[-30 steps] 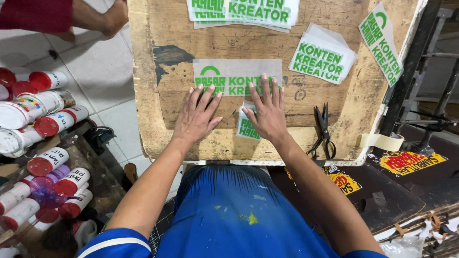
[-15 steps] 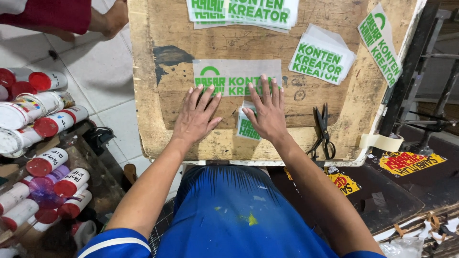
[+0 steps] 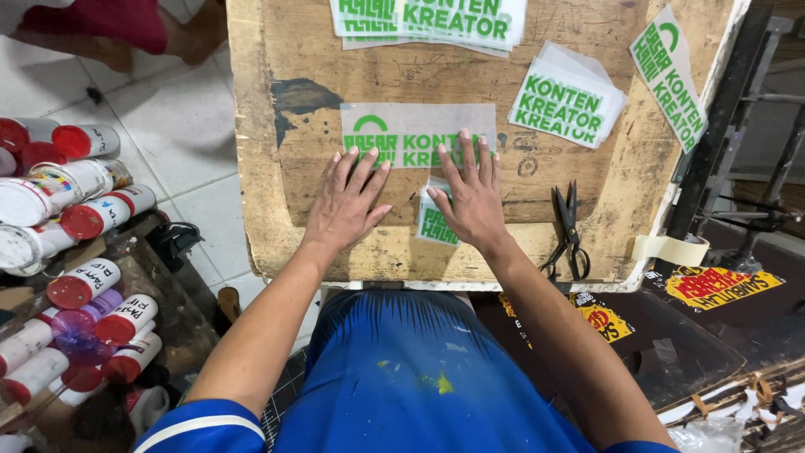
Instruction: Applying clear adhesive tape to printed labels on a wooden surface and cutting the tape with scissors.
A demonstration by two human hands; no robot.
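Both my hands lie flat, fingers spread, on a worn wooden board. My left hand rests on bare wood with its fingertips at the lower edge of a clear film sheet printed with green lettering. My right hand also touches that sheet with its fingertips, and its palm covers a smaller green-printed film piece. Neither hand grips anything.
More green-printed film sheets lie on the board: a stack at the top, one pile at upper right, one at the right edge. Black scissors lie right of my hand. Red-capped jars crowd the left. Another person stands top left.
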